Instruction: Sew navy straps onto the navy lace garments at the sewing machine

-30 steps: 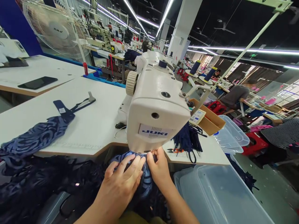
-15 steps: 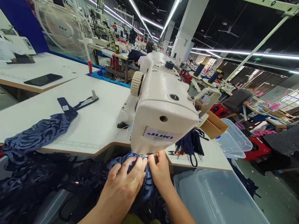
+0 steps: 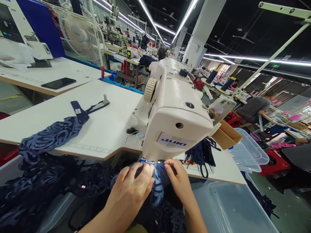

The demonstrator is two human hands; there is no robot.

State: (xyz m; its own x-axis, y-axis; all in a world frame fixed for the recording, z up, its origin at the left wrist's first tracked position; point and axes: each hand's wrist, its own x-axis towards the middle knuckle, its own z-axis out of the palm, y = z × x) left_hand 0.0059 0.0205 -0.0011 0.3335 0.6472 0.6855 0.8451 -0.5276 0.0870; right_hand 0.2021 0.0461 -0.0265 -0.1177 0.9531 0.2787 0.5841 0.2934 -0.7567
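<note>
A white JUKI sewing machine (image 3: 175,113) stands on the white table (image 3: 104,129). Under its head lies a piece of dark blue patterned fabric (image 3: 159,181). My left hand (image 3: 130,194) presses flat on the fabric's left side, fingers together. My right hand (image 3: 178,181) pinches the fabric just right of the needle area. The needle itself is hidden by the machine head. More of the same blue fabric (image 3: 51,136) trails across the table to the left and piles up below the edge.
Clear plastic bins (image 3: 230,210) sit at my lower right, a cardboard box (image 3: 225,132) behind the machine. Scissors and dark straps (image 3: 201,155) lie on the table's right. A fan (image 3: 81,34), a phone (image 3: 58,83) and other workers at tables fill the background.
My view has shifted leftward and up a little. My right hand moved slightly right, away from my left hand, spreading the fabric under the machine head.
</note>
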